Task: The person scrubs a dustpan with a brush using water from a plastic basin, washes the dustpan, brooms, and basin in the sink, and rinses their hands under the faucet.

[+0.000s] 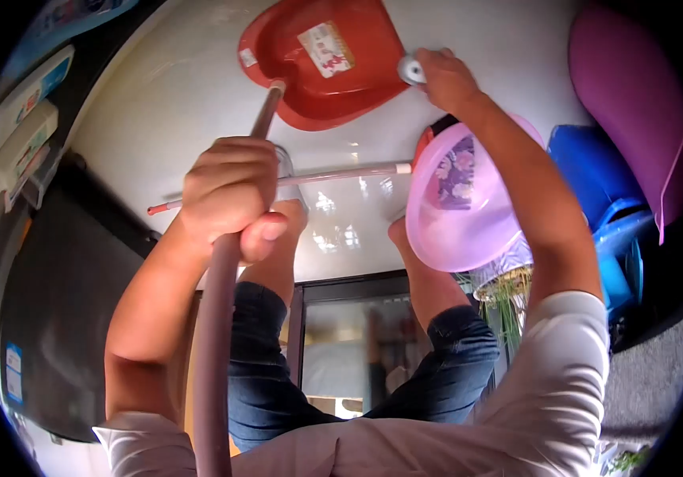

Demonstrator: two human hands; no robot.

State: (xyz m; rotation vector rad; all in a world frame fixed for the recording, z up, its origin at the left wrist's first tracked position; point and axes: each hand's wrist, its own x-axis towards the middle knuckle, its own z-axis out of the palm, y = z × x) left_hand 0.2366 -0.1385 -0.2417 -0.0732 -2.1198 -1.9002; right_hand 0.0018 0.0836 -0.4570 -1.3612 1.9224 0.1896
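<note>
My left hand [232, 191] is closed around the long brownish-pink handle [218, 342] of a red dustpan [357, 91]. The dustpan lies on the pale floor with a white label inside, and nothing else shows in its pan. At its right edge, my right hand [446, 78] grips a small round white-and-grey object [411, 70] with a dark spot in its middle. Its kind I cannot make out. Below my right forearm is a pink plastic basin [468, 230] with a dark floral patch, partly covered by the arm.
A broom's thin handle [341, 175] lies across the floor, its head partly hidden by the basin. Blue plastic containers [599, 179] and a large purple basin [635, 95] stand at the right. A black cabinet [71, 294] is at the left, with a plant [504, 306] near my knee.
</note>
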